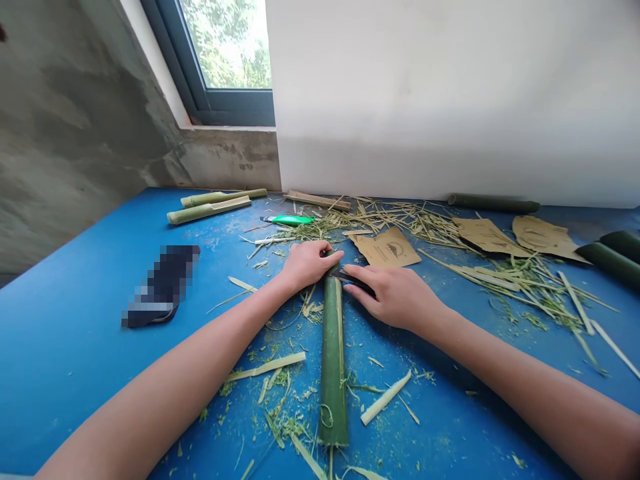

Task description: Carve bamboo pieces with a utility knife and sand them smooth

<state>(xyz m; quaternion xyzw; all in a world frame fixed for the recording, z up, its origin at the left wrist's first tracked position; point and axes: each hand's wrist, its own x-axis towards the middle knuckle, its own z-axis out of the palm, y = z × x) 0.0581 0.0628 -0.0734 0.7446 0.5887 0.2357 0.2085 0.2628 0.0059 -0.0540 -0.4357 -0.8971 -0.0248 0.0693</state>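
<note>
A green bamboo piece [334, 360] lies lengthwise on the blue table, its near end toward me. My left hand [311, 262] is closed around its far end. In my right hand [393, 293] is a dark-handled knife [357, 281], its blade laid across the bamboo just short of my left fingers. A pale strip shows along the bamboo's right side, below the blade. Shavings and pale slivers [386, 398] lie on both sides of the bamboo.
A green cutter [287, 219], split bamboo pieces [209, 210] and heaped strips [400, 217] lie toward the wall. Brown paper pieces [386, 248] and dark bamboo tubes [607, 263] are to the right. A blurred phone-like dark object [167, 280] rests at left.
</note>
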